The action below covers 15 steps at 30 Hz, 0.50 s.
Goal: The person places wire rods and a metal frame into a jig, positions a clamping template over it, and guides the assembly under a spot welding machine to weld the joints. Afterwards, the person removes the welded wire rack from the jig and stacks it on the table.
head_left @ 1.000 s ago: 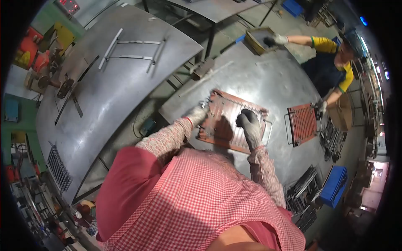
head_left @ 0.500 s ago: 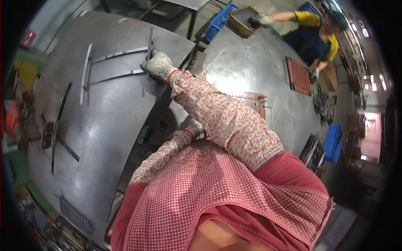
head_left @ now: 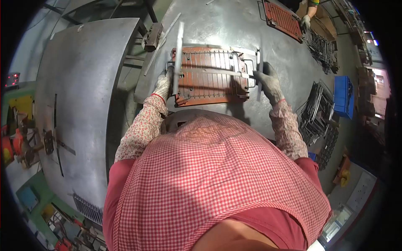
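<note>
Both hands wear grey gloves. My left hand is closed at the left end of a flat-bar metal frame, and my right hand is closed round its right side bar. The frame is blurred by motion and hangs over a reddish-brown fixture. A wire grid of thin parallel rods lies on the fixture, with small wire loops at its left and right ends. My left fingers are partly hidden behind the frame's left bar.
A second table stands left, bearing dark strips and a rod rack. A metal block lies near my table's left edge. At right are wire frames and a blue bin. A co-worker's gloved hand touches another fixture.
My right hand has come back from the left table, bringing the flat-bar frame over the fixture. My view has turned, and the wire grid now shows in full.
</note>
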### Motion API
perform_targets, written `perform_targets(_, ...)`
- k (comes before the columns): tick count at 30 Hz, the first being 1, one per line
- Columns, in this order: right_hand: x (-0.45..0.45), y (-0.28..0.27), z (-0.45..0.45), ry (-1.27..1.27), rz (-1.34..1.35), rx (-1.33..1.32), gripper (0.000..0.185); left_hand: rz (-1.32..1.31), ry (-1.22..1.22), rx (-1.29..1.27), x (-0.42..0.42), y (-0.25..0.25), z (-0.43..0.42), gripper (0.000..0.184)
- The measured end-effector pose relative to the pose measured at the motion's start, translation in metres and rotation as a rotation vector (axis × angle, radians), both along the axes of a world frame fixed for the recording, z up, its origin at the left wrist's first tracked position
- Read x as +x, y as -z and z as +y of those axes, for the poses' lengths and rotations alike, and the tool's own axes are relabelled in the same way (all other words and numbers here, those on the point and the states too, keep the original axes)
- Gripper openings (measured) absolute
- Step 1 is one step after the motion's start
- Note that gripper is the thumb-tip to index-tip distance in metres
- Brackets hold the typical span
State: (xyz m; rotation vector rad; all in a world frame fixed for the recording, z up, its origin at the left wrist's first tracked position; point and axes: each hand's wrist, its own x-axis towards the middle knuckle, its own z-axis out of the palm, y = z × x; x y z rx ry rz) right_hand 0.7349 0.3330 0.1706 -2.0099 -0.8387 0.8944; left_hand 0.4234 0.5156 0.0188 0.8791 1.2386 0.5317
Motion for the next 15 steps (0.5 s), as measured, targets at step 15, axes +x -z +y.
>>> perform_targets(15,0.016,0.082,0.011,-0.399,-0.521,-0.408,0.041,0.498,0.178,0.053,0.006,-0.044,-0.011,0.070)
